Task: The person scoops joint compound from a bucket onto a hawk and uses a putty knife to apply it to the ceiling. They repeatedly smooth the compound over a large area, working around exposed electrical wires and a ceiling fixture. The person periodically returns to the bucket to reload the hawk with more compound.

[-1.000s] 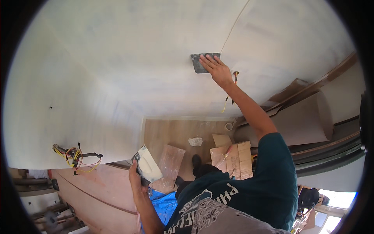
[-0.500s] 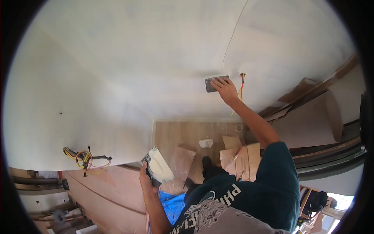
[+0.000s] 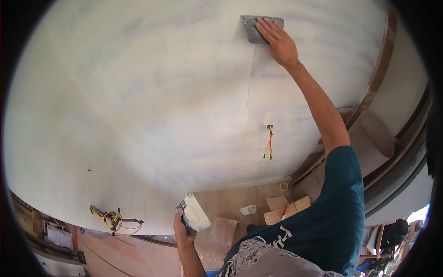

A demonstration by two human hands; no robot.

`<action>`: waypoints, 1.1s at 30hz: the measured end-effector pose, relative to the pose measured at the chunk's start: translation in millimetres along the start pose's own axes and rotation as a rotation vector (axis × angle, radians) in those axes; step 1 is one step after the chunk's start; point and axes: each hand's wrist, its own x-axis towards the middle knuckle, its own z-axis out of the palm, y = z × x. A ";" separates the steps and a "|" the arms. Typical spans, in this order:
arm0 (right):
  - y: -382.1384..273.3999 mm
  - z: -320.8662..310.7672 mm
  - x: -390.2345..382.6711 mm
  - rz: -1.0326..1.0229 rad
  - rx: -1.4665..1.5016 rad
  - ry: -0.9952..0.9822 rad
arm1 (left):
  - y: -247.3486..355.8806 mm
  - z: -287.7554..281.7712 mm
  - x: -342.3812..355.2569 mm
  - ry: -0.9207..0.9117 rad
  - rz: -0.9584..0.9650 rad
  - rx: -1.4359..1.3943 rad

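Note:
My right hand is up on the pale wall, fingers laid over a grey flat rectangular blade against the wall high above a thin vertical crack. Low and left of centre, my left hand grips a wider dark-handled blade loaded with white compound. Below my right hand, red and yellow wires hang from a hole in the wall. A tangle of yellow and dark cables sticks out at the lower left.
The wooden floor below has cardboard pieces and a crumpled white scrap. A large brown rolled sheet and long boards lean along the right. A pinkish sheet and clutter lie at the lower left; more clutter is at the lower right.
My right hand and blade first moved down toward the wire hole, then rose well above it. My arm is more stretched. The view has shifted, with the floor lower in the picture.

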 end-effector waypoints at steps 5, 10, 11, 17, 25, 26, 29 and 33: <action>-7.6 2.3 -61.6 0.044 0.032 -0.172 | -4.4 -7.0 -1.9 0.050 -0.013 -0.005; -2.7 -19.1 -69.9 0.026 0.033 -0.234 | -3.9 -15.2 -2.9 0.017 -0.008 -0.013; 3.3 -20.2 -59.3 0.036 0.018 -0.179 | -3.1 -15.8 -3.1 0.003 -0.007 -0.010; 12.9 -16.2 4.5 0.011 -0.027 -0.213 | -0.8 -8.2 -0.3 0.006 -0.035 -0.024; -52.9 -0.8 -47.8 -0.052 0.005 -0.432 | -5.7 -13.5 8.3 -0.010 -0.129 -0.018; -58.2 0.7 -56.1 -0.056 0.017 -0.449 | -6.6 -14.4 9.6 -0.011 -0.140 -0.015; -80.1 4.9 -81.3 -0.051 0.080 -0.500 | -3.8 -10.5 6.9 0.001 -0.137 -0.011; -106.2 15.4 -122.7 -0.054 0.110 -0.583 | -2.4 -13.7 3.7 0.052 -0.120 0.008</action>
